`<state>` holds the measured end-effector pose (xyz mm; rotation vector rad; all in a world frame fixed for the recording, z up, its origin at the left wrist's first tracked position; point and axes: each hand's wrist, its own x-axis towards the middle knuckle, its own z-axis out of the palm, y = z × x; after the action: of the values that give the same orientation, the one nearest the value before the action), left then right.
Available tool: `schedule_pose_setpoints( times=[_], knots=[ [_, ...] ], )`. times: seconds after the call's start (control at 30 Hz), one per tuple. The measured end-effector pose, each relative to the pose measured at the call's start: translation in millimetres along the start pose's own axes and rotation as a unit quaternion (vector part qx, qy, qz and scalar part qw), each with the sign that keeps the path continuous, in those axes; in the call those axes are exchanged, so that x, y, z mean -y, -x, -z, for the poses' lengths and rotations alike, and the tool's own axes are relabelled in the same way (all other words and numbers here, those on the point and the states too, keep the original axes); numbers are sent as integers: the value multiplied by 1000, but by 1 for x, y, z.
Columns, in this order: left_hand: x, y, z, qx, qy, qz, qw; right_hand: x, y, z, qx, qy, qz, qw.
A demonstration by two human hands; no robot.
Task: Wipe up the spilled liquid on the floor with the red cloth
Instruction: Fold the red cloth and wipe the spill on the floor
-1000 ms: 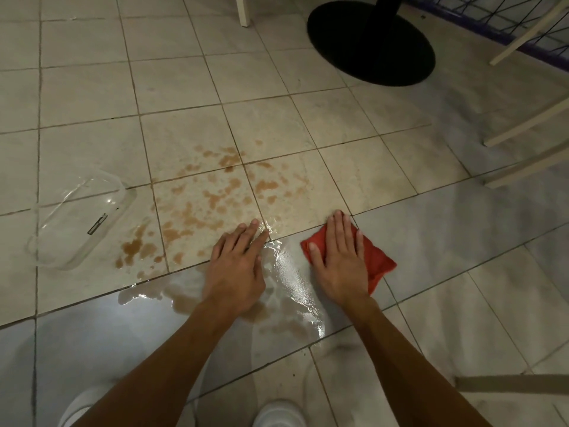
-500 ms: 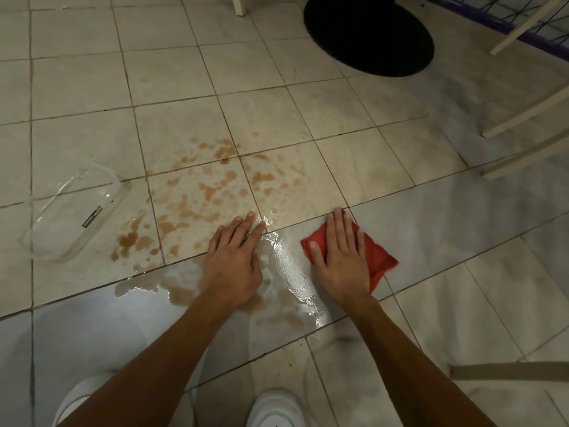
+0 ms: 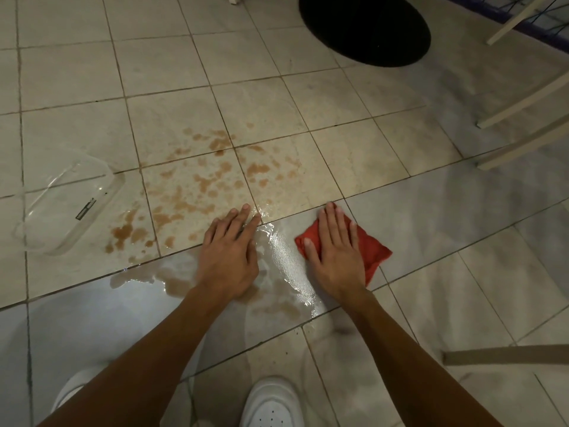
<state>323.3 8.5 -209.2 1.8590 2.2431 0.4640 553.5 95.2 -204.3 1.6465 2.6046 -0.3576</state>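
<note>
The right hand (image 3: 337, 251) presses flat on the red cloth (image 3: 374, 251), fingers straight and close together, at the right edge of the spilled liquid (image 3: 197, 192) on the tiled floor (image 3: 462, 241). The left hand (image 3: 229, 251) rests flat in the wet patch, fingers straight. A clear container (image 3: 67, 204) lies left of the spill.

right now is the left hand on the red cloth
No, the left hand lies on wet floor; the right hand presses the red cloth.

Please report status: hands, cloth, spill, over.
Left hand flat in spill. Right hand flat on red cloth. Spill mostly unwiped. Clear tray beside it.
</note>
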Motion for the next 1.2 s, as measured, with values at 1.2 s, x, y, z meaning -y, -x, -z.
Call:
schedule_pose_setpoints(
  times=[1.2],
  knots=[
    [-6,8,4,-5,-5,9,1000,-42,81,7,34,45,202,978]
  ],
)
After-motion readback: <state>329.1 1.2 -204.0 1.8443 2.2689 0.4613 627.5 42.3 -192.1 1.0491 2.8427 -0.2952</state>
